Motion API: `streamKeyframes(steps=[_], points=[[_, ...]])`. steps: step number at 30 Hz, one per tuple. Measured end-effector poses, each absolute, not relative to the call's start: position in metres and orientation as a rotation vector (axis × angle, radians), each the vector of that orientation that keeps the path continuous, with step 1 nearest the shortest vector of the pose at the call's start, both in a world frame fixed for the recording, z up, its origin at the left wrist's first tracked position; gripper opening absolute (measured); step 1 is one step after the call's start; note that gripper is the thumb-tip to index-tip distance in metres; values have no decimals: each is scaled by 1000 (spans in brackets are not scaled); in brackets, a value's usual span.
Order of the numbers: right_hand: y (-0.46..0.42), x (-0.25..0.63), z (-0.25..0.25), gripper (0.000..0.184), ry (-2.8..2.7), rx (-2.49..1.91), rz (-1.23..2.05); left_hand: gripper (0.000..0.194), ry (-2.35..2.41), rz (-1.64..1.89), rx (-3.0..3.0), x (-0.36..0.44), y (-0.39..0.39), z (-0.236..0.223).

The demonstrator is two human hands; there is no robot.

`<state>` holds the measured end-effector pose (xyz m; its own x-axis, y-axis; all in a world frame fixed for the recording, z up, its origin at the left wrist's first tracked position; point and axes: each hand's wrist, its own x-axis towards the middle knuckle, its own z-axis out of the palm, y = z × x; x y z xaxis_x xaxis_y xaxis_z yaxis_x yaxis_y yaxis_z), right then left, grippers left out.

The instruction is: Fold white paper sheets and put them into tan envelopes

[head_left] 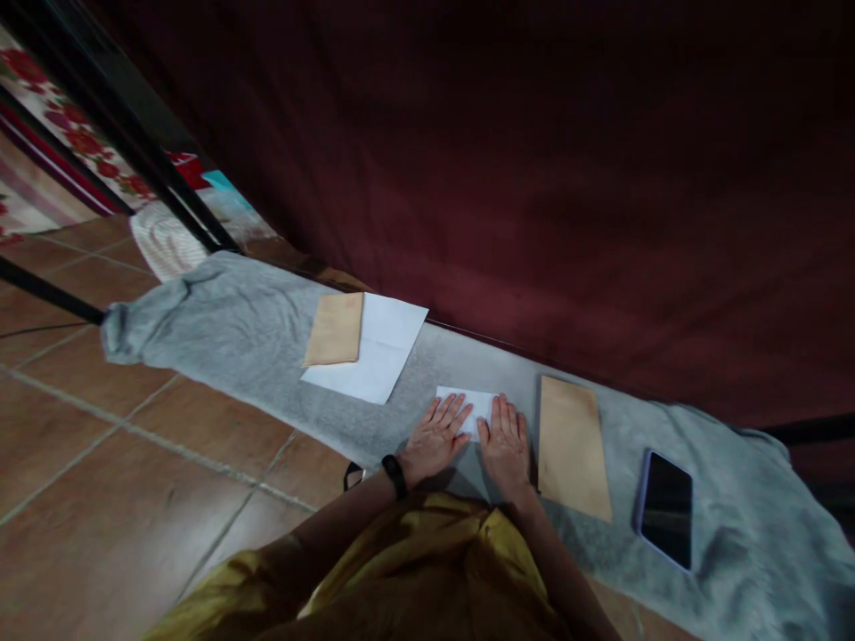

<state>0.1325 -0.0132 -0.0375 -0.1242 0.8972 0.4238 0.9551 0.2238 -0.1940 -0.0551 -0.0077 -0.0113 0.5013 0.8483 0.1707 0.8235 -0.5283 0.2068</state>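
A small white sheet of paper [476, 412], which looks folded, lies flat on the grey cloth [267, 312] in front of me. My left hand [437, 436] rests on its left part, palm down with the fingers stretched out. On the right part lies my right hand [506, 445], flat too, its fingers pointing away from me. Both hands cover much of the paper's near side. Just right of my right hand is a brown envelope [573, 445], not touched by it.
Farther left, a larger white sheet [387, 343] lies partly under a smaller brown envelope [335, 329]. A phone [666, 507] sits toward the right end. Behind the narrow surface hangs a dark red curtain [534, 223]. Black metal poles [153, 169] stand at left above the tiled floor [134, 481].
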Motion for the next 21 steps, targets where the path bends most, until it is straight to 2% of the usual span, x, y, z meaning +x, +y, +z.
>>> streamKeyframes(steps=[9, 21], points=[[-12, 133, -44, 60, -2026, -1679, -204, 65, 1516, 328, 2640, -71, -11, -13], [-13, 133, -41, 60, -2038, -1700, -206, 65, 1545, 297, 2594, -88, -16, -3]])
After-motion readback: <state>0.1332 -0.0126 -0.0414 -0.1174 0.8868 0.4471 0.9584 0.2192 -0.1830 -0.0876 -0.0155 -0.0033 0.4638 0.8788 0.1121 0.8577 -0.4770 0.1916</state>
